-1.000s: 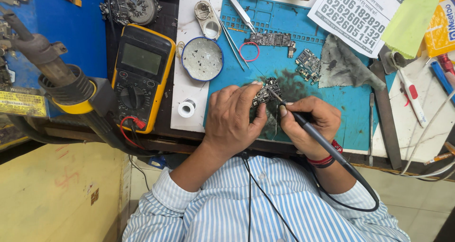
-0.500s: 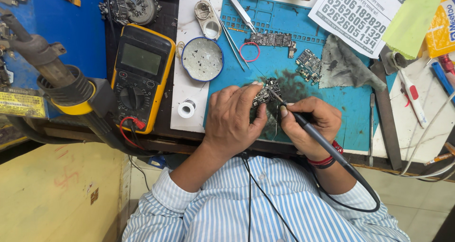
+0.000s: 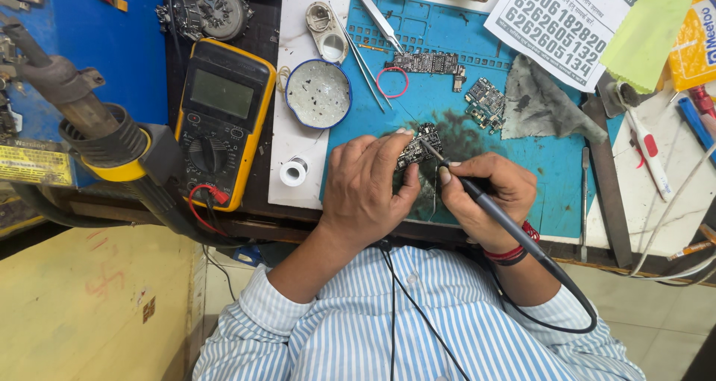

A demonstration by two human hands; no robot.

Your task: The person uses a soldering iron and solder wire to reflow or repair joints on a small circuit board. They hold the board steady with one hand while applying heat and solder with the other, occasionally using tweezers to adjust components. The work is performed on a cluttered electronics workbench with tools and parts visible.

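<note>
Pinching circuit board (image 3: pixel 415 151), left hand (image 3: pixel 365 191) crowds mat's (image 3: pixel 567 180) near edge.

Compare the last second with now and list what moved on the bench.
Almost nothing moved. The left hand still pins the small circuit board on the blue mat, and the right hand still holds the soldering iron with its tip at the board. Nothing was picked up or let go. The multimeter, tin and tweezers lie as before.

Yellow multimeter (image 3: pixel 224 120), round tin (image 3: pixel 318 94), grey cloth (image 3: pixel 543 106).
</note>
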